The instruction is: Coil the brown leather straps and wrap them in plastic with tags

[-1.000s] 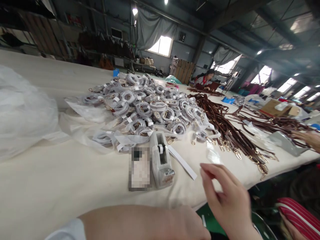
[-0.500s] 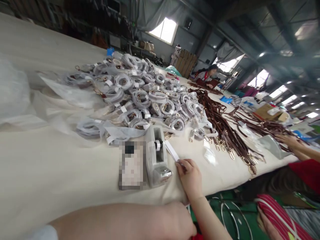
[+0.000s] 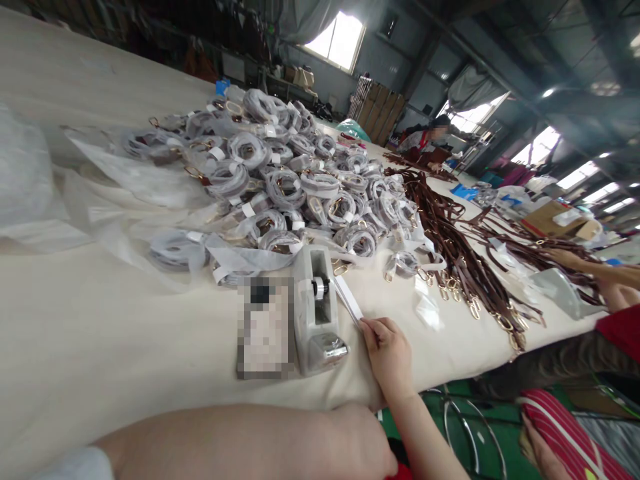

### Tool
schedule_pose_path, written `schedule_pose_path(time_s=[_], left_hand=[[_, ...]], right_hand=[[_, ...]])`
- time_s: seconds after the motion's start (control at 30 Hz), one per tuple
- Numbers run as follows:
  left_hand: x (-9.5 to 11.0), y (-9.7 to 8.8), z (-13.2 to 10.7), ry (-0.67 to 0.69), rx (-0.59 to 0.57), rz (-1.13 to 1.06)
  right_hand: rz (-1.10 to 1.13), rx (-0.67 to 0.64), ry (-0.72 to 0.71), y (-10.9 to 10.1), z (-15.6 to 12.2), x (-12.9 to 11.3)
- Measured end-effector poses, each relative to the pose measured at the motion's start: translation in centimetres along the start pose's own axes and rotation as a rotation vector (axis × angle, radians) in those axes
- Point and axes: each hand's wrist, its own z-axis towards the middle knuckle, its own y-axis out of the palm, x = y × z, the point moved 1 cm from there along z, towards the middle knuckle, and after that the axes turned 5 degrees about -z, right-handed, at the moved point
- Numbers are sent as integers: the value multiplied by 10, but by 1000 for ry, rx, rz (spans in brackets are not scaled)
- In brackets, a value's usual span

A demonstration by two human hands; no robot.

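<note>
My right hand is closed, thumb and fingers pinching the near end of a narrow white strip lying on the table. Just left of the strip stands a grey tape dispenser with a small roll inside. A phone-like flat object, blurred by pixels, lies left of the dispenser. My left forearm crosses the bottom of the view, and my left hand is by the table edge with its fingers hidden. Behind the dispenser is a heap of coiled straps in whitish wrapping with gold clasps.
Brown straps with gold hooks lie to the right. Clear plastic and a grey curved object sit near them. A co-worker's arm reaches in at right; another person is farther back. Loose wrapping covers the left.
The view has shifted slightly, so the strap heap and dispenser sit a little differently in frame. My right hand keeps its pinch on the strip. The co-worker's arm at right has moved slightly.
</note>
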Motion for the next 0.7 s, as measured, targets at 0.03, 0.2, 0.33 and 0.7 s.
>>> schedule_pose_path(time_s=[0.03, 0.2, 0.33, 0.7], left_hand=[[-1, 2, 1, 5, 15, -9], [0, 1, -1, -13, 97, -17], [6, -23, -11, -38, 210, -80], [-9, -77, -20, -407, 920, -742]], right_hand=[[-18, -9, -6, -1, 0, -1], [-105, -28, -20, -5, 8, -6], [-145, 65, 84, -28, 19, -2], [809, 20, 694, -124, -101, 1]])
